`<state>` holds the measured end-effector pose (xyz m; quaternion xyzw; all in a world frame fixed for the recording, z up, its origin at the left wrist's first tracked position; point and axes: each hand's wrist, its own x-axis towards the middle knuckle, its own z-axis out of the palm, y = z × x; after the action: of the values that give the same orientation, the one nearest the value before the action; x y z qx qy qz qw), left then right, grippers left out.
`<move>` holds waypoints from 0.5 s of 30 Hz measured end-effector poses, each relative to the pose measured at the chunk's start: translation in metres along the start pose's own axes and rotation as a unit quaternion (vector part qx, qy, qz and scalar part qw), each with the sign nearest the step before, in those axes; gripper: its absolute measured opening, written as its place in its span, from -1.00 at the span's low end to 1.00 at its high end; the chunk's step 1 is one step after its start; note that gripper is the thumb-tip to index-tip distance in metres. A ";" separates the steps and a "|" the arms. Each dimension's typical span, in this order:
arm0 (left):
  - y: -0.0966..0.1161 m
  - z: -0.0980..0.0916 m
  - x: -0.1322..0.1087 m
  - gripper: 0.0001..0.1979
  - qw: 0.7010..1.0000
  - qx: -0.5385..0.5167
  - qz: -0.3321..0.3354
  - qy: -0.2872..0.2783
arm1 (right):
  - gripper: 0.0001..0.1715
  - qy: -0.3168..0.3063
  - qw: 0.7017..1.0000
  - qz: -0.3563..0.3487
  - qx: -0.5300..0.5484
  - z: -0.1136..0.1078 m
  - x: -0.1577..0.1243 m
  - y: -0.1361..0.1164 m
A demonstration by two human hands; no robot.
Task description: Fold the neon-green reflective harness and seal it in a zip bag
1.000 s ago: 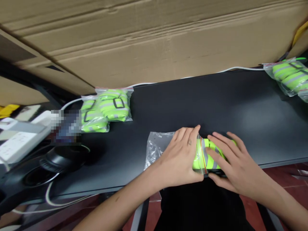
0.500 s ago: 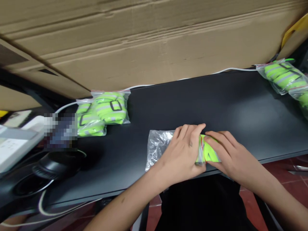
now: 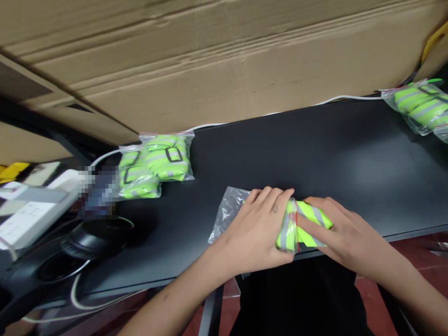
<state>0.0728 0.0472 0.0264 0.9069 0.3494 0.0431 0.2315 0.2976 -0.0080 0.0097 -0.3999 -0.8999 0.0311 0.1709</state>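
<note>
A clear zip bag (image 3: 227,212) with a red line at its mouth lies at the table's front edge. Its left end is loose plastic, while a folded neon-yellow reflective strap (image 3: 319,216) with grey stripes sits partly inside and sticks out to the right. My left hand (image 3: 264,224) is closed over the bag and the bundle inside, fingers wrapped across the top. Closed around the exposed end of the strap, my right hand (image 3: 341,228) has one finger stretched over it near the red line. The palms hide part of both things.
Two filled bags of yellow straps (image 3: 168,158) lie at the back left, with more bags (image 3: 422,107) at the far right. Black headphones (image 3: 87,238), a white power strip (image 3: 31,214) and cables crowd the left. Cardboard (image 3: 241,79) stands behind the black table (image 3: 280,149).
More of the striped strap shows at the bag's mouth and to its right. My right hand has shifted slightly right and spread along the strap. The view has turned a little.
</note>
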 end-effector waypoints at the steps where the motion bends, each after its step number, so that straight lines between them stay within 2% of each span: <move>1: 0.002 -0.003 0.003 -0.08 1.000 -0.029 -0.001 -0.001 | -0.56 -0.001 1.000 0.004 0.025 -0.006 0.006 0.001; 3: 0.003 -0.012 0.010 -0.07 0.994 -0.107 -0.010 0.000 | -0.60 0.005 0.995 0.037 0.097 -0.022 0.020 0.004; 5: -0.001 -0.022 0.018 -0.14 0.975 -0.222 -0.023 -0.004 | -0.50 0.030 0.977 0.115 0.175 -0.038 0.038 0.008; 7: -0.008 -0.029 0.027 -0.28 0.930 -0.367 -0.025 -0.019 | -0.45 0.073 0.960 0.164 0.216 -0.049 0.058 0.015; 8: -0.013 -0.031 0.031 -0.35 0.900 -0.434 -0.021 -0.024 | -0.46 0.104 0.954 0.167 0.227 -0.052 0.067 0.020; 11: -0.028 -0.029 0.039 -0.47 0.821 -0.571 -0.002 -0.013 | -0.53 0.142 0.946 0.118 0.266 -0.054 0.089 0.035; 15: -0.045 -0.019 0.041 -0.52 0.723 -0.689 -0.033 0.049 | -0.47 0.065 0.934 0.020 0.350 -0.052 0.102 0.051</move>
<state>0.0716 0.1099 0.0195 0.4821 0.2643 0.3084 0.7763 0.2877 0.0973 0.0781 -0.3341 -0.8108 0.3215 0.3572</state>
